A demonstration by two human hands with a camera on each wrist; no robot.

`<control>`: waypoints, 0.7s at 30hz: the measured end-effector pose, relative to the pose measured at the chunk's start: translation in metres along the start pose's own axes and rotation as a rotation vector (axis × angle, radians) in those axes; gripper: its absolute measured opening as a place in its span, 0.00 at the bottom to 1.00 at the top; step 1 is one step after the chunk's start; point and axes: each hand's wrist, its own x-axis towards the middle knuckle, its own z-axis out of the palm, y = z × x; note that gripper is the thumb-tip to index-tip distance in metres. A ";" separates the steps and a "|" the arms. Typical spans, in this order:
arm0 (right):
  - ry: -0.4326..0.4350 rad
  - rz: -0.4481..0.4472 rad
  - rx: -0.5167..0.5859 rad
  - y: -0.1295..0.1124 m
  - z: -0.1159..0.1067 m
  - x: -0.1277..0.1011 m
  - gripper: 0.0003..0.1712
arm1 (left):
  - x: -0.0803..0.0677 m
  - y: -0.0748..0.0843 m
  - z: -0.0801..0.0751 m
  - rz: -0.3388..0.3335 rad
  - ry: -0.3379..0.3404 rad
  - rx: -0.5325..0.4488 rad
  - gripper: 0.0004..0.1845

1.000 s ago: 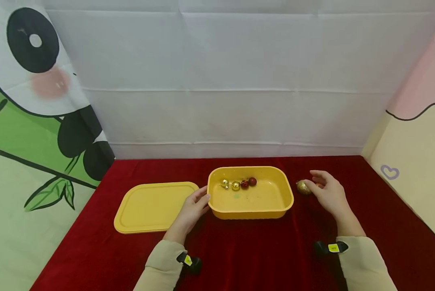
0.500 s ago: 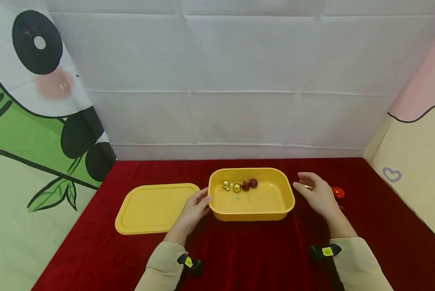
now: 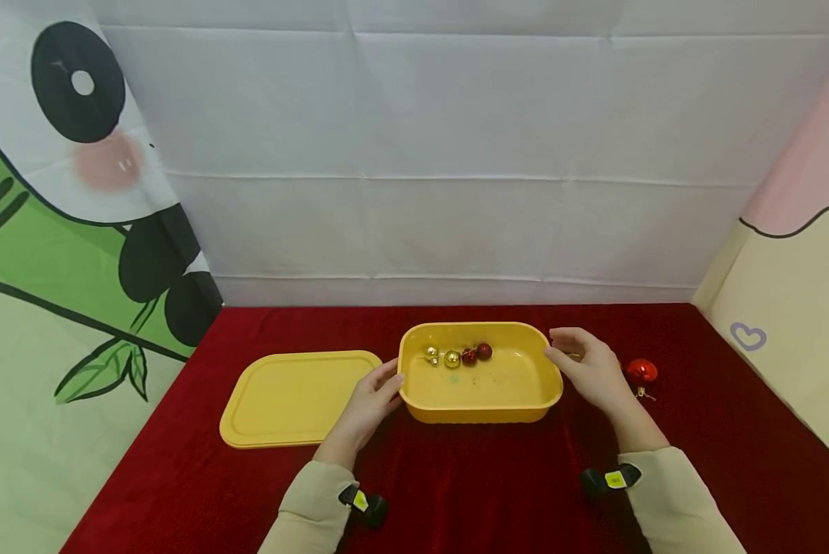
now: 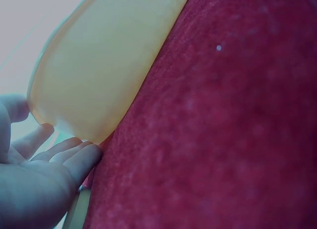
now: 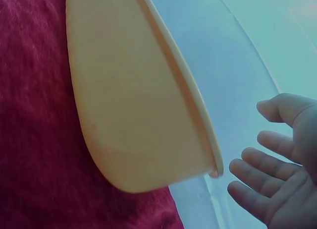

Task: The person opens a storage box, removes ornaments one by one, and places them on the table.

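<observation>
Yellow lid (image 3: 296,396) lies flat far left on the red desk (image 3: 490,492). Left hand (image 3: 369,400) steadies the yellow tub's (image 3: 479,404) left end, fingers relaxed against its wall. Small baubles (image 3: 456,355) sit inside. Right hand (image 3: 590,369), grip spread and empty, hovers at the right rim; red ball (image 3: 641,371) waits beside it, likely next, needing a pinch.

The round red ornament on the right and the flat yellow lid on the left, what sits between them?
In the head view, the yellow rectangular tub sits between the red ornament and the yellow lid, with the left hand and right hand at its ends.
</observation>
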 end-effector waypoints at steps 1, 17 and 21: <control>-0.005 -0.009 0.006 -0.001 0.001 0.000 0.26 | 0.000 0.000 0.000 0.000 -0.001 0.000 0.28; -0.027 -0.068 0.091 -0.017 0.022 0.008 0.24 | 0.000 0.001 0.001 -0.013 0.006 -0.013 0.27; -0.040 -0.078 0.104 -0.019 0.029 0.011 0.24 | 0.000 0.000 0.000 -0.017 0.007 -0.014 0.27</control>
